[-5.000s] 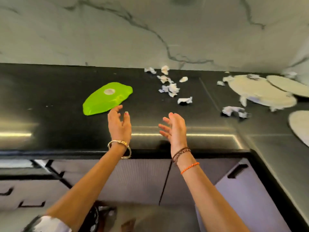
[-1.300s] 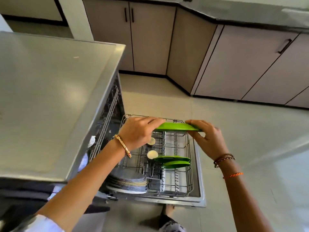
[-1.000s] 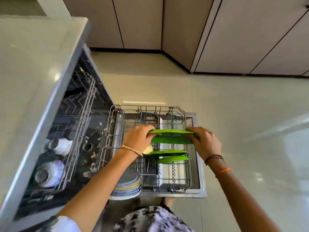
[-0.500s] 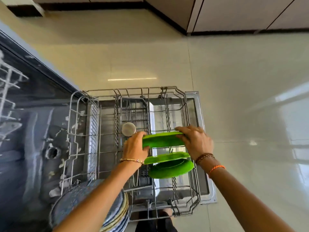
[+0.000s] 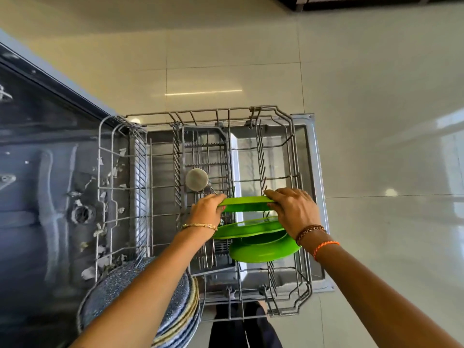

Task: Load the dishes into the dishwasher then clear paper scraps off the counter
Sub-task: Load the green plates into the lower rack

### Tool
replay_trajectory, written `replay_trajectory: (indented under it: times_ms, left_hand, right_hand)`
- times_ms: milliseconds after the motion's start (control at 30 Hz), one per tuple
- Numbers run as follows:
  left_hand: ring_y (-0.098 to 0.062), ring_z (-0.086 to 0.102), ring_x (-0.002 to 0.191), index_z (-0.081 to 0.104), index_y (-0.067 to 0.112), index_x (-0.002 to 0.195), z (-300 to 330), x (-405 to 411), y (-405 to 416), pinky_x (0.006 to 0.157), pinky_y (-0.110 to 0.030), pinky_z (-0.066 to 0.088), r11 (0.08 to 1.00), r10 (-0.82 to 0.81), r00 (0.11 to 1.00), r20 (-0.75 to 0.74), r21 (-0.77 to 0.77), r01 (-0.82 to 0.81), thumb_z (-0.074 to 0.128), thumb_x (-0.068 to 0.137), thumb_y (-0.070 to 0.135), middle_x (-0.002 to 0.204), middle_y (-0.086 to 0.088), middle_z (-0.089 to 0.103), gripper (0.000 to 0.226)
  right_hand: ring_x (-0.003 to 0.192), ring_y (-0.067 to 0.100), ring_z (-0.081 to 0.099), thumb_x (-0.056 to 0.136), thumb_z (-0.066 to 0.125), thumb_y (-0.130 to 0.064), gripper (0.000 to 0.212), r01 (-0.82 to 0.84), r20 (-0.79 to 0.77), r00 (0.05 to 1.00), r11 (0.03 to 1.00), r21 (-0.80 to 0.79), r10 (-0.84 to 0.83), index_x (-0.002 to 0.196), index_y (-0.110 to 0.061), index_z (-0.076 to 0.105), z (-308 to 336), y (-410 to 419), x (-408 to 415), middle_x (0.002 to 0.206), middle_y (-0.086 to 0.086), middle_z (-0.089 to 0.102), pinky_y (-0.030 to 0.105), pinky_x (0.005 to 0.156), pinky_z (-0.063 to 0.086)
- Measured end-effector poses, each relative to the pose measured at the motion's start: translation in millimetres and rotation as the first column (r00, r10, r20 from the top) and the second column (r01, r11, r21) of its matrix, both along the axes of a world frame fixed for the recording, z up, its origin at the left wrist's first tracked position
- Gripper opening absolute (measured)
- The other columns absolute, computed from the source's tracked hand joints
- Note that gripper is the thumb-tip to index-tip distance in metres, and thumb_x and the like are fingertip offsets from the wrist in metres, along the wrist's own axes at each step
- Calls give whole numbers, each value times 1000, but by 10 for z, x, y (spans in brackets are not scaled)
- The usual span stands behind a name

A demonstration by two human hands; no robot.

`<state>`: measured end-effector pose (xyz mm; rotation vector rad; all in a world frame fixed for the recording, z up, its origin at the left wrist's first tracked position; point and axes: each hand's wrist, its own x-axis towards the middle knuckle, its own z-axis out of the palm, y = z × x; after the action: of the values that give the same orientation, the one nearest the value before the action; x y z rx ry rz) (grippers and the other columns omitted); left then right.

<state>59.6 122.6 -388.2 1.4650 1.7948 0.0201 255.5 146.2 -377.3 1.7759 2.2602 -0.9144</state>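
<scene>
— Above the pulled-out rack (image 5: 292,146), what have you got?

— A green plate (image 5: 244,205) on edge, my left hand (image 5: 208,213) and right hand (image 5: 295,212) pinching its ends, just beyond two green plates (image 5: 261,243) already slotted in that rack.

— Which step?

— Loading dishes, I judge. Next: lower it between tines, then let go.

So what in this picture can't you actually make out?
- Head view: whether the held green plate sits between rack tines; both hands hide its ends.
- Speckled plate stack: count unclear, left arm covers it, bottom edge crops it.
- Dishwasher interior: blurred, cut off left.
</scene>
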Motion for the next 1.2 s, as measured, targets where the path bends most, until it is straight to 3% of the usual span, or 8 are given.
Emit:
replay_trajectory:
  times_ms: [167,300,433,600,767,967,1100,1200]
  left_hand:
    - [-25,47,121,51,7,130,-122,-37,50,101,-25,30,991,-88,996,-16,-102,86,50,93,14,132,-11,52,37]
    - [-26,45,122,48,11,132,-178,59,7,102,-36,37,999,-38,999,-35,-38,37,55,91,14,132,-8,50,41]
    - [-28,45,119,50,10,126,-138,151,-73,96,-43,43,994,66,995,-74,92,-59,60,84,2,126,-9,50,43]
    - [-35,52,107,54,3,118,-117,161,-213,83,-45,51,967,34,993,-109,255,-5,63,72,-12,117,-16,53,49]
    - [-37,64,78,63,-2,102,-16,84,-393,64,-42,56,895,-75,992,-101,431,112,71,59,-19,91,-18,64,47]
    - [-28,66,60,50,13,99,514,96,-730,51,-29,54,790,-83,996,-13,608,73,70,67,-13,85,-13,67,46]
    - [-24,59,53,43,19,93,1119,194,-1048,40,-33,49,728,51,995,86,678,-96,43,85,12,86,1,53,11]
    - [-23,56,54,42,22,94,1501,273,-1303,44,-37,49,713,174,975,135,666,-219,32,88,23,91,2,45,12]
  right_hand:
    - [118,24,48,98,41,-26,34,-55,114,991,994,-95,65,130,-25,52,-106,30,-16,123,0,58,33,94,38]
    - [117,24,49,97,42,-23,33,12,151,989,994,-106,4,127,-19,54,-166,-15,66,124,3,57,33,96,40]
    - [114,28,50,92,50,-15,32,65,47,997,998,21,-66,122,-13,60,-187,-116,104,120,6,60,35,92,40]
    - [73,36,63,62,74,8,34,110,-124,989,948,300,-75,94,-5,70,-255,-239,129,85,14,67,41,61,51]
    - [74,24,57,69,51,1,34,135,-294,956,855,501,22,98,-16,60,-122,-367,108,88,9,61,34,60,49]
    - [78,11,41,72,39,-7,29,125,-419,891,791,598,176,96,-21,46,487,-606,-83,97,-5,40,25,62,43]
    - [81,16,49,73,41,-7,26,176,-510,844,811,558,167,95,-20,48,1121,-892,-243,95,4,52,29,63,49]
    - [78,25,57,76,42,-9,21,176,-546,818,825,537,181,94,-19,48,1554,-1134,-345,90,13,60,33,61,52]
